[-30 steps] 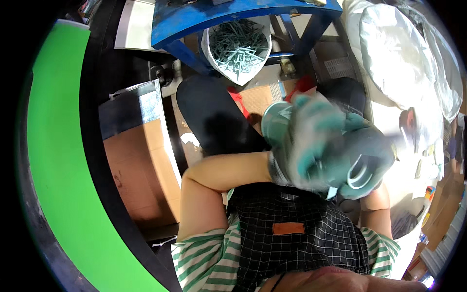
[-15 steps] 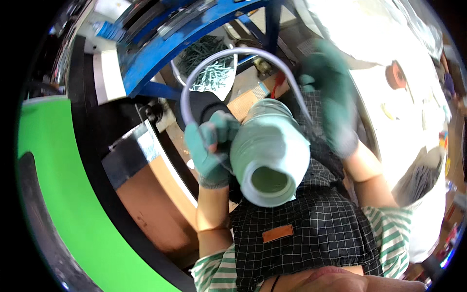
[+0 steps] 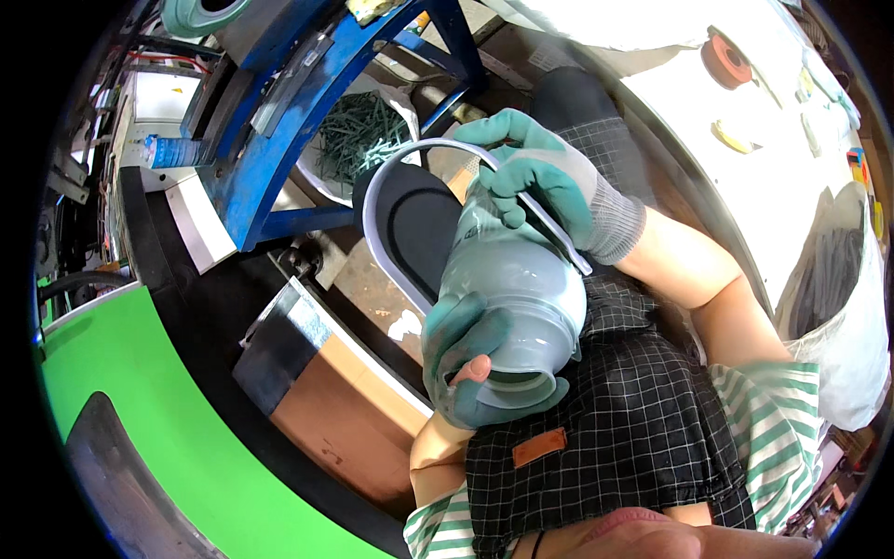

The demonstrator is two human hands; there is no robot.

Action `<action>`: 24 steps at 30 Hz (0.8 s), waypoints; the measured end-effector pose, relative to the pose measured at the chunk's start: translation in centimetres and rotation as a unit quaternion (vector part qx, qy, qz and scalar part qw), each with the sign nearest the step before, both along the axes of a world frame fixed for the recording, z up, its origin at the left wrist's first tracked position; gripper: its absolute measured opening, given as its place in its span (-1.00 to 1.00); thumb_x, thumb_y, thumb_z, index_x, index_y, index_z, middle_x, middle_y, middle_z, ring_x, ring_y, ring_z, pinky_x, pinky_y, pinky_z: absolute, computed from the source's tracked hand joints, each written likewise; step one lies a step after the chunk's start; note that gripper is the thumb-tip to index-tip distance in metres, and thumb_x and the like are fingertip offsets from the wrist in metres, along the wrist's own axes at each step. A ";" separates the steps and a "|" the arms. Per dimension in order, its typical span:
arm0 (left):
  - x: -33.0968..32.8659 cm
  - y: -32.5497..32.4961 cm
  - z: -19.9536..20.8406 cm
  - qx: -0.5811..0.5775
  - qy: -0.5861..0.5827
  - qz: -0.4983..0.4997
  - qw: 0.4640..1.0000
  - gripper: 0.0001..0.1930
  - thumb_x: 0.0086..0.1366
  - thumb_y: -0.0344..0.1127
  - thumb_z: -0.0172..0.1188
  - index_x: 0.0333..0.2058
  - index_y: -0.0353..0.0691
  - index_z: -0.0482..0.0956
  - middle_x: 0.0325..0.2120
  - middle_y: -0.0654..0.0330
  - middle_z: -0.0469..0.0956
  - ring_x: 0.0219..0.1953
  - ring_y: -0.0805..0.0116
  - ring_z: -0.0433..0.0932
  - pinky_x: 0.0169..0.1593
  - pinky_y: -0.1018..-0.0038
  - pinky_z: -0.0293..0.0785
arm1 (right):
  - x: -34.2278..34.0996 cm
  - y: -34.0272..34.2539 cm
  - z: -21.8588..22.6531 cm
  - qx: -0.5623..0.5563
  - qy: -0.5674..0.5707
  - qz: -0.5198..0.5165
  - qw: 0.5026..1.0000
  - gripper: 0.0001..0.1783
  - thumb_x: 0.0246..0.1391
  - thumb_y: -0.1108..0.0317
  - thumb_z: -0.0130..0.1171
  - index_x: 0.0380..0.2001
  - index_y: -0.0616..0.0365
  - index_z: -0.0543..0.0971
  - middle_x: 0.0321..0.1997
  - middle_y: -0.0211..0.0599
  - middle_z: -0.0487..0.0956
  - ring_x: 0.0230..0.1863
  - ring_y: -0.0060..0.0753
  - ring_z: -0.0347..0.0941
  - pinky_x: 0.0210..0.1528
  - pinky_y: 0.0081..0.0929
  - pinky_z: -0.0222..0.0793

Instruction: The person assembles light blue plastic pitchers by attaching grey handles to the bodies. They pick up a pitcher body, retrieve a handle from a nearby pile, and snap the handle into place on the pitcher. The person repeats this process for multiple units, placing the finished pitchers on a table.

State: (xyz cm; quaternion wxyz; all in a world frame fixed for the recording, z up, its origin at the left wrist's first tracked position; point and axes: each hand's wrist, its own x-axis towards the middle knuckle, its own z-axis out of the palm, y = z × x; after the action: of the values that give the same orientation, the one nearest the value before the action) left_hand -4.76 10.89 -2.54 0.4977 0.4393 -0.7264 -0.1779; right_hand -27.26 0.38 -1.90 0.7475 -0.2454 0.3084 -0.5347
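Observation:
A pale blue-green plastic jug (image 3: 507, 279) is held over my lap, its round open mouth tilted toward me. My left hand (image 3: 461, 359), in a green-coated glove with one bare fingertip showing, is wrapped round the jug near its mouth. A long, thin, pale lilac hoop handle (image 3: 372, 219) arches past the jug's far side. My right hand (image 3: 545, 182), also gloved, has its fingers closed on that handle at the right, above the jug's body. The far end of the jug is partly hidden behind the right hand.
A blue metal frame (image 3: 279, 149) stands at the far left, beside a white sack (image 3: 410, 112) of green plastic scraps. At right, a white table (image 3: 680, 112) bears a reddish-brown roll (image 3: 726, 62). A bright green panel (image 3: 168, 410) and a cardboard box (image 3: 345, 419) lie left.
My right hand has come left from beside the jug and taken hold of the handle. The left hand has shifted down round the jug's neck, and the jug is turned.

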 end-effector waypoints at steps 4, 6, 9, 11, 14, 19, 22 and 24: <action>0.2 -0.3 0.2 -0.019 -0.025 -0.007 0.999 -0.40 0.46 -0.12 0.11 0.28 -0.38 0.17 0.15 -0.07 0.36 0.25 0.03 0.42 0.40 0.07 0.35 | 1.2 -0.2 3.0 -0.292 0.166 -0.034 0.941 -0.77 0.17 0.39 0.30 -0.13 0.23 0.60 -0.34 -0.24 0.61 -0.43 -0.42 0.56 -0.39 -0.48 0.52; 0.4 -0.6 0.3 -0.032 -0.033 -0.011 0.999 -0.36 0.45 -0.12 0.14 0.30 -0.38 0.14 0.18 -0.09 0.33 0.26 0.00 0.41 0.40 0.06 0.36 | 0.8 -0.1 4.1 -0.535 0.271 -0.089 0.795 -0.70 0.12 0.32 0.40 -0.15 0.24 0.60 -0.21 -0.17 0.66 -0.31 -0.37 0.61 -0.24 -0.43 0.55; 0.7 -1.1 0.5 -0.048 -0.043 -0.004 0.998 -0.30 0.42 -0.12 0.19 0.34 -0.37 0.09 0.23 -0.11 0.29 0.29 -0.04 0.39 0.39 0.03 0.37 | 0.1 -0.3 3.7 -0.378 0.152 -0.017 0.913 -0.49 0.18 0.26 0.38 0.11 0.30 0.53 -0.07 -0.17 0.66 -0.13 -0.39 0.61 0.02 -0.45 0.54; 0.3 -2.4 0.5 -0.066 -0.048 0.003 0.997 -0.25 0.41 -0.13 0.22 0.36 -0.37 0.05 0.26 -0.13 0.26 0.30 -0.07 0.38 0.39 0.02 0.37 | -1.6 -0.1 1.3 -0.213 0.137 -0.110 0.961 -0.30 0.29 0.32 0.24 0.40 0.29 0.26 0.10 -0.26 0.57 0.13 -0.49 0.50 0.22 -0.47 0.44; 1.9 -4.1 3.6 -0.101 -0.057 0.081 0.990 -0.18 0.39 -0.13 0.27 0.40 -0.36 0.00 0.31 -0.15 0.22 0.33 -0.11 0.36 0.39 -0.01 0.38 | -4.1 -0.1 -4.5 -0.162 0.278 -0.277 0.905 -0.37 0.34 0.27 0.23 0.37 0.27 0.34 0.25 -0.19 0.49 0.29 -0.33 0.42 0.41 -0.37 0.31; 2.5 -8.9 4.7 -0.125 -0.053 0.173 0.975 -0.06 0.35 -0.14 0.35 0.46 -0.35 -0.08 0.39 -0.19 0.15 0.37 -0.18 0.33 0.39 -0.05 0.40 | -11.8 5.3 -4.4 0.071 0.087 -0.157 0.981 -0.43 0.36 0.11 0.23 0.26 0.29 0.52 0.21 -0.13 0.57 0.23 -0.28 0.49 0.34 -0.33 0.40; 2.3 -11.2 5.0 -0.150 -0.064 0.214 0.963 0.02 0.32 -0.15 0.40 0.49 -0.34 -0.14 0.44 -0.21 0.11 0.39 -0.22 0.31 0.39 -0.07 0.41 | -15.4 7.2 -2.1 0.064 0.062 -0.382 0.920 -0.50 0.44 0.14 0.11 0.28 0.23 0.49 0.20 -0.18 0.57 0.20 -0.28 0.49 0.32 -0.27 0.42; 2.6 -13.5 3.9 -0.163 -0.026 0.145 0.976 0.00 0.31 -0.21 0.42 0.48 -0.40 -0.09 0.39 -0.16 0.21 0.40 -0.08 0.29 0.46 0.04 0.27 | -20.5 6.0 -0.9 -0.102 0.061 -0.485 0.866 -0.57 0.52 0.20 -0.03 0.29 0.18 0.46 0.25 -0.22 0.54 0.27 -0.27 0.44 0.35 -0.18 0.40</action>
State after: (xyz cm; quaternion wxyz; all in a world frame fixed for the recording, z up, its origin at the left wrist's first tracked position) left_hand -2.15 -2.59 1.32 0.5641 0.4575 -0.6868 0.0284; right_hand -47.75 6.42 -2.76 0.3447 -0.1714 0.3772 -0.8423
